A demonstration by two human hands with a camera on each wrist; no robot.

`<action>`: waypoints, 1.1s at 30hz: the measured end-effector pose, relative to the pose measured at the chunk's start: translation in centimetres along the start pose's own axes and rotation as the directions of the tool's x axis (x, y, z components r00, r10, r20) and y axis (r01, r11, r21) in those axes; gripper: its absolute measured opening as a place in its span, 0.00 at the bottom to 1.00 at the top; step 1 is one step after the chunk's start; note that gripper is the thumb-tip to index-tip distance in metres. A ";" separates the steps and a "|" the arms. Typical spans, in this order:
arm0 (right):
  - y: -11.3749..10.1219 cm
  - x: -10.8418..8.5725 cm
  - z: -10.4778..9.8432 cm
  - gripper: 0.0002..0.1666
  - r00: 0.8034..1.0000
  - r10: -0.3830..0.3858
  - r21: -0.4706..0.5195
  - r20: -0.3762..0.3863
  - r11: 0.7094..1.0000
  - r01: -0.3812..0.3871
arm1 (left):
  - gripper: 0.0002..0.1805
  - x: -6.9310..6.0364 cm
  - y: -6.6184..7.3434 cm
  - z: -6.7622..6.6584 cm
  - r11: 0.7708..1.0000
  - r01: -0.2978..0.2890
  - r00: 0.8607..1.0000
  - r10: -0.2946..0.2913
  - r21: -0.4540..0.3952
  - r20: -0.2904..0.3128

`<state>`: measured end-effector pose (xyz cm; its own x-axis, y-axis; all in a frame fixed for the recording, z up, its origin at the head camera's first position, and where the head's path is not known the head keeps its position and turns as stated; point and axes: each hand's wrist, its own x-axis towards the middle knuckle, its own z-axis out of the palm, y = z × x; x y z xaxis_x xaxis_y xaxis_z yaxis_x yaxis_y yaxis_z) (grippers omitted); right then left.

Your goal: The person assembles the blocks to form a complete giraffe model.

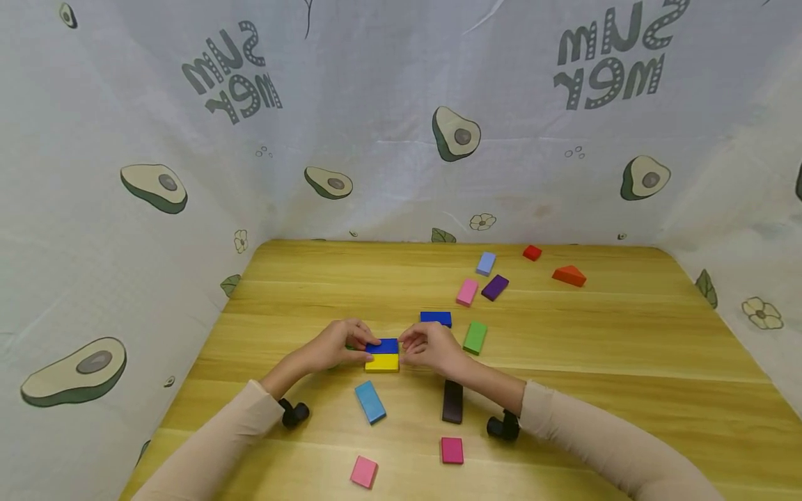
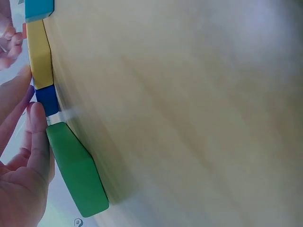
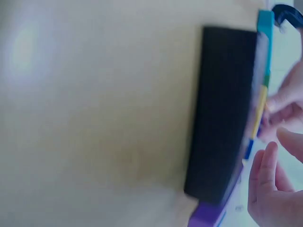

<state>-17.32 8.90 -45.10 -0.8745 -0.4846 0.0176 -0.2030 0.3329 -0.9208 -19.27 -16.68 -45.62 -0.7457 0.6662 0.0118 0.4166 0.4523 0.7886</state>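
Note:
A blue block and a yellow block lie flat, long sides together, at the middle of the table. My left hand touches their left ends, fingertip on the blue one and thumb by the yellow one. The fingers look fairly straight in the left wrist view. Beside that hand stands a green block, mostly hidden in the head view. At the right ends of the pair is my right hand, thumb and fingers apart with nothing between them. Contact there is unclear. A second blue block lies just behind it.
Nearer me lie a light blue block, a black block under the right forearm, a magenta block and a pink block. A green block sits right; purple and orange blocks are farther back.

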 end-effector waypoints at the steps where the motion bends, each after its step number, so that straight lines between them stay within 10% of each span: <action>1: 0.0 0.0 -0.3 0.15 1.000 -0.006 0.012 -0.012 1.000 0.006 | 0.14 0.0 0.0 0.0 1.000 0.003 1.000 -0.003 -0.005 0.000; 11: 0.8 -0.8 -3.9 0.19 0.994 0.048 0.113 -0.098 0.993 -0.037 | 0.15 0.1 -0.1 0.0 0.999 0.028 1.000 -0.027 -0.042 0.012; 33: 2.5 -2.5 -5.8 0.18 0.990 0.103 -0.052 -0.096 0.993 -0.108 | 0.15 0.1 0.1 -0.1 0.997 0.040 0.999 -0.040 -0.068 0.008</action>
<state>-18.20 15.60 -45.18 -0.9289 -0.3681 -0.0401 -0.1298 0.4251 -0.8958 -19.37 -16.63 -45.48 -0.7576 0.6523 -0.0243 0.3498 0.4371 0.8286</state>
